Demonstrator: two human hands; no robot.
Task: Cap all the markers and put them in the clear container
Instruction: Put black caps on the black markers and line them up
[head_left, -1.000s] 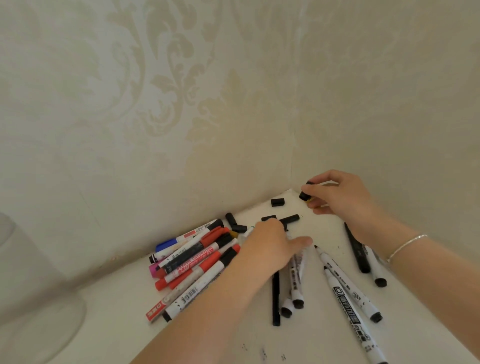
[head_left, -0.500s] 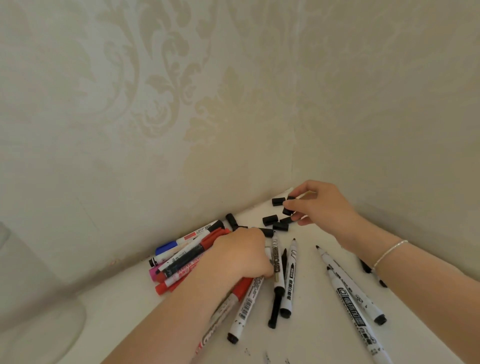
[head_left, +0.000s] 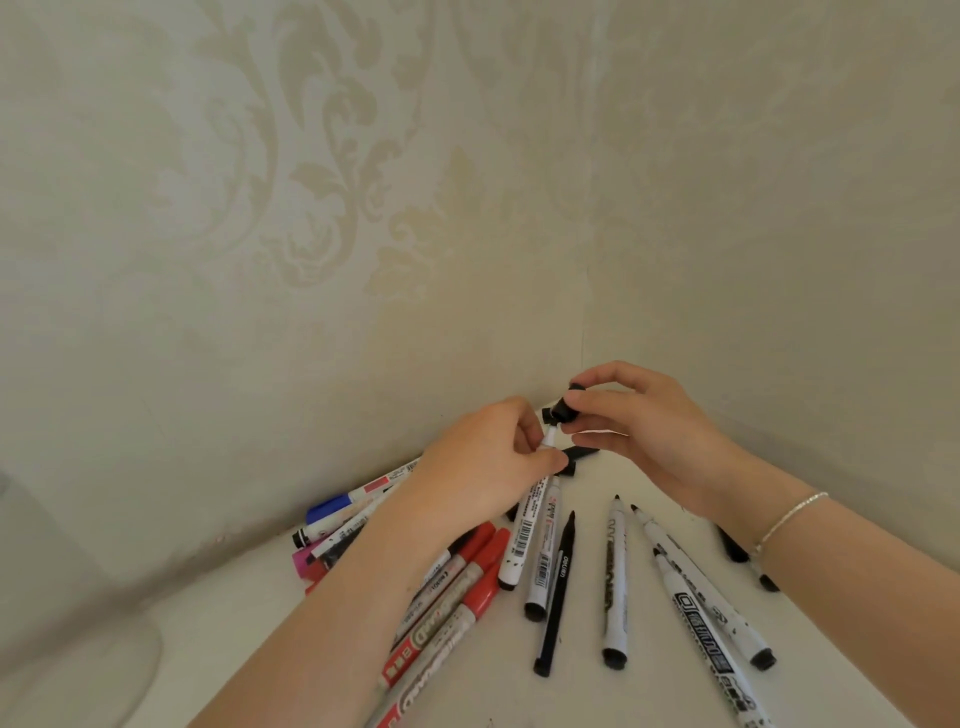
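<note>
My left hand (head_left: 480, 462) grips a white marker (head_left: 524, 530) near its tip and holds it tilted above the table. My right hand (head_left: 639, 421) pinches a black cap (head_left: 563, 409) just above that tip. Several uncapped white and black markers (head_left: 615, 577) lie fanned out on the white table below my hands. A pile of red, blue and pink markers (head_left: 447, 587) lies under my left forearm. Loose black caps (head_left: 579, 453) sit near the corner, partly hidden by my hands. The clear container (head_left: 67, 654) shows faintly at the lower left.
Patterned walls meet in a corner right behind my hands. The white table (head_left: 239, 613) runs from the corner toward me. A thin bracelet (head_left: 789, 514) circles my right wrist.
My left hand has lifted a white marker from the pile. My right hand has picked a black cap off the table and brought it to the marker's tip.
</note>
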